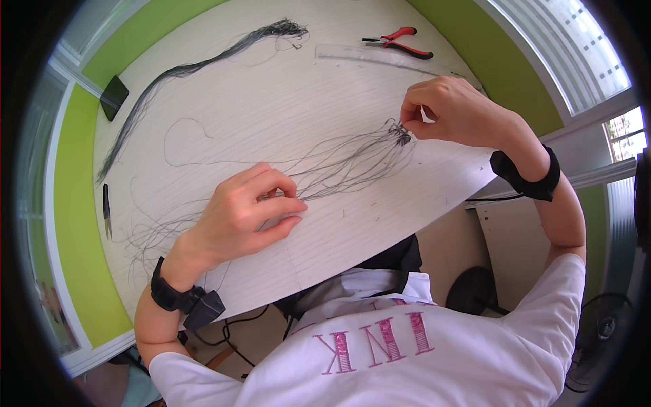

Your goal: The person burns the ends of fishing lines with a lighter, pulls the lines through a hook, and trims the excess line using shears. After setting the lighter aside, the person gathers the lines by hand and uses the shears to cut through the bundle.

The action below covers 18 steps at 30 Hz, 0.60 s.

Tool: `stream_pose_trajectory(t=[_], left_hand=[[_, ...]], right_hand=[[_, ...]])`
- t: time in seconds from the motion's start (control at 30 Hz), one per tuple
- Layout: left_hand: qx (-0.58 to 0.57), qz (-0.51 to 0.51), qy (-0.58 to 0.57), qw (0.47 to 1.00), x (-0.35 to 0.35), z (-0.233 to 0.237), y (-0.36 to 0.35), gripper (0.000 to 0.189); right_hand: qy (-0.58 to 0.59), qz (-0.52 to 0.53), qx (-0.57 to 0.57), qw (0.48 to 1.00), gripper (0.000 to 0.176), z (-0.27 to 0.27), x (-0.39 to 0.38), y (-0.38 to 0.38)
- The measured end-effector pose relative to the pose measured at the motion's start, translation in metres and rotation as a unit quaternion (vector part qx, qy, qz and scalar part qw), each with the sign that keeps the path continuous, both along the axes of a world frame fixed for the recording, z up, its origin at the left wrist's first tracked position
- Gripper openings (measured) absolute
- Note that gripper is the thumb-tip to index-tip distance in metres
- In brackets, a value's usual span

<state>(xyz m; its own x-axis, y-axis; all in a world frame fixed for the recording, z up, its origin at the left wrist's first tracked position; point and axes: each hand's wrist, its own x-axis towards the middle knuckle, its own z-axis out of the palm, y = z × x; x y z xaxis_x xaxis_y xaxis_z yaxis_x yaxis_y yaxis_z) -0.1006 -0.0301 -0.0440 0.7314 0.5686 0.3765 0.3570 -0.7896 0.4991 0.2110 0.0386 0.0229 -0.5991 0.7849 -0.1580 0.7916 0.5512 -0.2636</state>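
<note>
A loose bundle of thin dark strands, like fishing line point(339, 163), lies across the table, with small dark hooks point(401, 134) clustered at its right end. Thumb and index finger of my right hand point(441, 112) are pinched together at this cluster; the hook between the fingertips is mostly hidden. My left hand point(247, 214) rests over the middle of the strands, palm down, its fingers loosely curved and apart. Past that hand, the strands fan out in a tangle point(159, 237) at the left.
A second, tighter bundle of dark strands point(183, 71) curves along the far left. Pliers with red and black handles point(400, 44) lie beside a clear ruler point(373, 57). Tweezers point(106, 210) and a black flat object point(114, 98) are near the left green panel point(74, 203).
</note>
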Motion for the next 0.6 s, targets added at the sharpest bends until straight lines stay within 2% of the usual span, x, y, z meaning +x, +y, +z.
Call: stream_pose_trajectory(t=[0.07, 0.3, 0.5, 0.6], left_hand=[[0.000, -0.001, 0.000, 1.000, 0.001, 0.001, 0.000, 0.020], [-0.004, -0.003, 0.001, 1.000, 0.000, 0.010, -0.003, 0.020], [0.025, -0.054, 0.060, 0.996, -0.002, 0.026, -0.026, 0.025], [0.016, -0.084, 0.089, 0.992, -0.005, 0.025, -0.042, 0.022]], right_hand=[[-0.011, -0.025, -0.028, 0.999, 0.013, -0.005, 0.006, 0.000], [-0.004, -0.022, -0.015, 1.000, 0.011, -0.013, 0.018, 0.003], [0.017, 0.022, 0.077, 0.997, 0.006, -0.013, 0.027, -0.004], [0.060, 0.073, 0.071, 0.993, 0.015, -0.020, 0.029, -0.008]])
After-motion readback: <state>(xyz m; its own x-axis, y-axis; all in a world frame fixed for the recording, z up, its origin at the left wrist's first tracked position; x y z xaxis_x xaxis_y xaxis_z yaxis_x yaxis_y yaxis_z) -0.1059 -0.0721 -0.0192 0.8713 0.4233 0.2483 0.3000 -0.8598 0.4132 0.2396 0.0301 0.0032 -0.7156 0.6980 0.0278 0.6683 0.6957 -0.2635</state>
